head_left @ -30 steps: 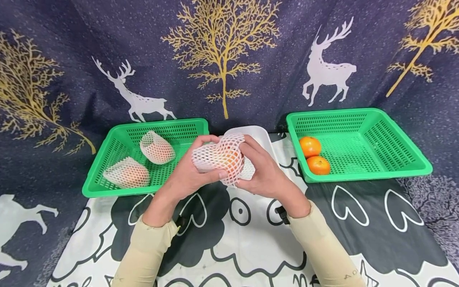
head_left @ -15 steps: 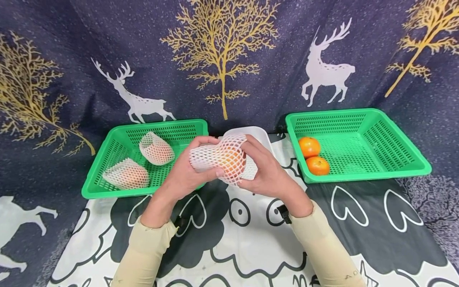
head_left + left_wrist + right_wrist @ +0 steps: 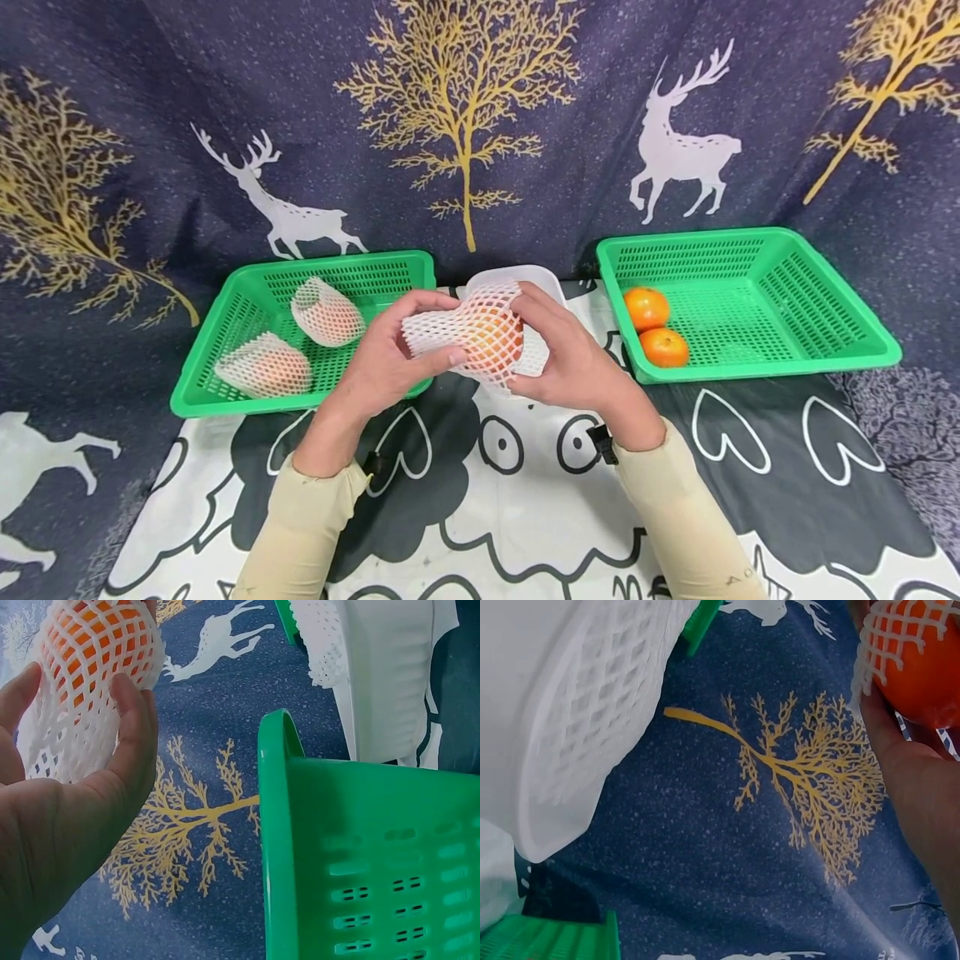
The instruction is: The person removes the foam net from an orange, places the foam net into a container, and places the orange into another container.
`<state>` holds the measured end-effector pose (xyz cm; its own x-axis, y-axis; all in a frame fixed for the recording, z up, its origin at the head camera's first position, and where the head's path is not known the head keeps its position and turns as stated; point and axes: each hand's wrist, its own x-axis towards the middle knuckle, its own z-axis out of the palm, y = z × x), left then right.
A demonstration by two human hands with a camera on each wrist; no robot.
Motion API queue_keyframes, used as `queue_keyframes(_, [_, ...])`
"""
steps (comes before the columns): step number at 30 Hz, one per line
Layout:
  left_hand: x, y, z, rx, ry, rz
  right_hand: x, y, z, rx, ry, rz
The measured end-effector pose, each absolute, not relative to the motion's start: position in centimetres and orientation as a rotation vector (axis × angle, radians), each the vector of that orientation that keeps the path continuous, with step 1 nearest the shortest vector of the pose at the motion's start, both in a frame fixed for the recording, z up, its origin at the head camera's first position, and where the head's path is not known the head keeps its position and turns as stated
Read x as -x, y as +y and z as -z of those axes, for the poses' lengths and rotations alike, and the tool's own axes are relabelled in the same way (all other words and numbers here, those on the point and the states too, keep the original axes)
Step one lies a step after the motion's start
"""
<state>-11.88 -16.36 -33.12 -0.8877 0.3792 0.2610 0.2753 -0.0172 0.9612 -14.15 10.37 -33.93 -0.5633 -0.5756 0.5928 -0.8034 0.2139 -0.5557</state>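
A dark blue, patterned backdrop (image 3: 592,200) is hung behind a counter (image 3: 555,517) covered in a black-and-white cartoon print. The fruit (image 3: 497,340) is held up off the counter, in front of the tray (image 3: 549,285) as seen from the head, with a white foam net (image 3: 429,331) around it. The net's loose tail is gripped by the left hand (image 3: 378,358), its fingers curled round the mesh; the fruit's other end is held by the right hand (image 3: 576,365), with the fingers bent over the top and the thumb set below. In the right wrist view, part of the glossy skin is left uncovered. The fruit can be judged firm, moderately heavy, smooth enough to slip and easily bruised; the net looks very light, soft and stretchy, and might be torn by a hard pull. The fruit is best cupped round its widest part, the net best taken by its tail or edge. Two netted fruits (image 3: 327,315) are set in the left basket (image 3: 247,408), two bare fruits (image 3: 663,347) in the right basket (image 3: 772,367).
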Motion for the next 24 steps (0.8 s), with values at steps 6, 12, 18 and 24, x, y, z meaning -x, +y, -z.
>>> queue_keyframes(6, [11.9,-16.3,33.2,-0.709,2.17,-2.069,14.2,10.9,33.8,-1.268,-2.244,-1.209])
queue_keyframes(12, [11.9,-16.2,33.2,-0.686,2.266,-2.039,14.2,11.1,33.6,-1.294,-2.252,-1.215])
queue_keyframes(18, [11.9,-16.2,33.1,-0.664,2.381,-1.999,14.0,11.6,33.5,-1.268,-2.307,-1.187])
queue_keyframes(24, [11.9,-16.1,33.1,-0.611,2.481,-1.978,14.1,11.8,33.4,-1.277,-2.308,-1.183])
